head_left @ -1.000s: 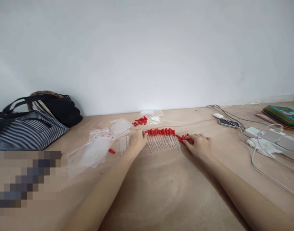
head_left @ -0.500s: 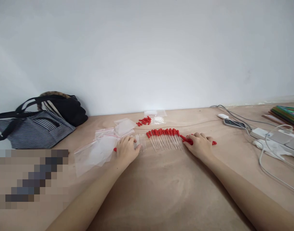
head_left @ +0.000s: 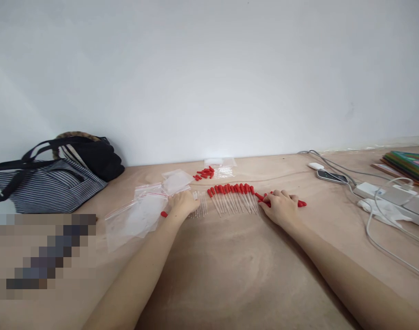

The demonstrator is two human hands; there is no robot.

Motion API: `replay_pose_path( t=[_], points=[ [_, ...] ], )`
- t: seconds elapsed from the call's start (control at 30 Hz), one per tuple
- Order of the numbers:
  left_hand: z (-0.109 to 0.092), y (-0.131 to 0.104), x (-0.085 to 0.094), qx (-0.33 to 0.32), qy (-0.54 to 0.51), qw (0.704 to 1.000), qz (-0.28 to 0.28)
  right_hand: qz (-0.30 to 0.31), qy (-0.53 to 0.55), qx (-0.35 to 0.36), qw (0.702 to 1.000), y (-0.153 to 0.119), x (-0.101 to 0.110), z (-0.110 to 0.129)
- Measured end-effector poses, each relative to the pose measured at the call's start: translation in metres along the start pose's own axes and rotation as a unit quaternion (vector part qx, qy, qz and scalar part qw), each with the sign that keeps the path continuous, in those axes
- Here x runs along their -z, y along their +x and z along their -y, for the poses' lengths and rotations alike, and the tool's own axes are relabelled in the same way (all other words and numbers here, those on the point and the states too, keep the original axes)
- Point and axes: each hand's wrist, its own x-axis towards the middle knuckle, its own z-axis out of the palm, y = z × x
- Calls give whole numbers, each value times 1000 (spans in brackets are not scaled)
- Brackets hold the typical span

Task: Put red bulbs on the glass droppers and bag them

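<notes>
Resting mid-worktop, a row of red-capped clear glass droppers [head_left: 234,198] looks assembled; the left hand [head_left: 182,204] closes on uncapped clear tubes [head_left: 199,208], the right hand [head_left: 280,207] pinches red rubber caps [head_left: 300,203].

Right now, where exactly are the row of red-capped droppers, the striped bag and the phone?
row of red-capped droppers [head_left: 234,197]: head view, middle of the row.
striped bag [head_left: 47,188]: head view, its striped front side.
phone [head_left: 329,176]: head view, its dark screen.
</notes>
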Motion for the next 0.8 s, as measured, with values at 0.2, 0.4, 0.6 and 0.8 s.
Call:
replay_pose_path(
  t=[0.2,0.4,0.6,0.8],
  points=[
    [6,15,-6,28,-30,999,31,2,11,-5,1000,0,-2,1],
    [12,-2,7,-56,-89,994,37,-23,33,-25,999,-2,5,1],
    [24,-56,8,-308,-192,932,-14,-91,179,31,979,-17,14,18],
    [29,-88,-29,-484,-226,824,-189,2,357,214,909,-48,22,62]
  ],
)
